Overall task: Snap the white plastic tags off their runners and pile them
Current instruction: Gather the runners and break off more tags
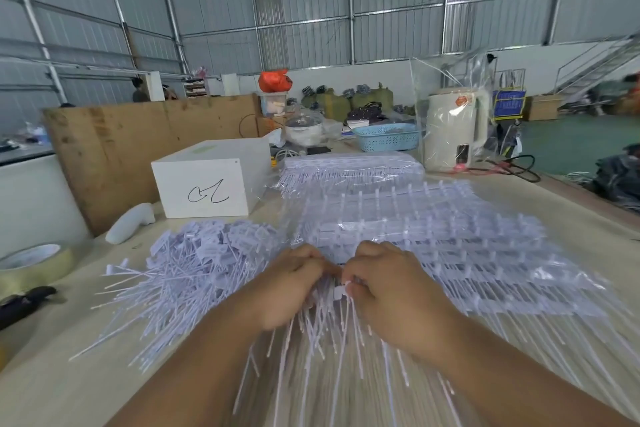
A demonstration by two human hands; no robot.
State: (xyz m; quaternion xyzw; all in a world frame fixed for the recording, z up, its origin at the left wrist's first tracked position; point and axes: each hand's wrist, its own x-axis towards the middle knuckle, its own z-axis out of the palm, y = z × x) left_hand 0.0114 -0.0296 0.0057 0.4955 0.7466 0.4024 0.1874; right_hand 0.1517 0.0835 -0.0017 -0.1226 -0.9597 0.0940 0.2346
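A warehouse workshop: corrugated metal walls rise behind the worktable, packed sacks stacked beyond it.

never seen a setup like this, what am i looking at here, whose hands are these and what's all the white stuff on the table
There is no machine here. A person wears a camera on the head, so this single picture looks forward and down at their own bare hands. The left hand and right hand meet over a bundle of white plastic tags, each with a grip on it; blur hides the exact fingers. To the left lies a pile of loose tags. Behind the hands are bagged sheets of tags on runners. Also on the table: a white box and a tape roll.
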